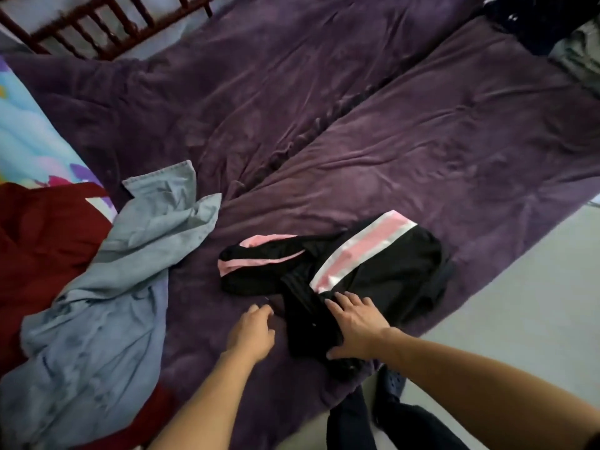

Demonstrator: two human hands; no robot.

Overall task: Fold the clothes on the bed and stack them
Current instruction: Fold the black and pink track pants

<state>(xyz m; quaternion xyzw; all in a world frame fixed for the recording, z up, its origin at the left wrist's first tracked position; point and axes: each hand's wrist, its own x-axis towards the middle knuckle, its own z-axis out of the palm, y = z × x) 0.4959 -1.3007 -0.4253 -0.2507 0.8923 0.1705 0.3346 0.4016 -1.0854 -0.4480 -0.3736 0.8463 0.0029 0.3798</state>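
Observation:
A black garment with pink and white stripes lies partly folded near the bed's front edge, one striped sleeve sticking out to the left. My right hand rests flat on its near black part, fingers straight and spread. Just left of the garment, my left hand hovers over the purple blanket with loosely curled fingers and holds nothing. A crumpled light blue denim piece sprawls at the left, over a dark red cloth.
The purple blanket covers the bed. A colourful patterned sheet shows at the far left, a wooden headboard at the top left. Dark clothes sit at the top right corner. Grey floor lies to the right.

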